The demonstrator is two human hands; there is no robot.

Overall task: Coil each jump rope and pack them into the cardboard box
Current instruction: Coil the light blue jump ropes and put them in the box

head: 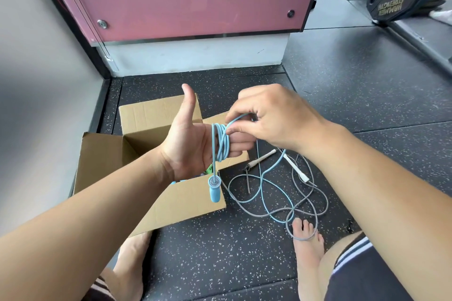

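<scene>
Left grip (188,144) apart: thumb up, fingers held out, blue jump rope (222,145) wound round them in several coils. Its blue handle (214,189) hangs just below the palm. Right grip (271,120) pinched on a rope loop beside the left fingertips. Open cardboard box (186,205) under the left grip. Slack blue rope tangled with grey rope (316,205) on the floor (220,252) below the right grip.
</scene>
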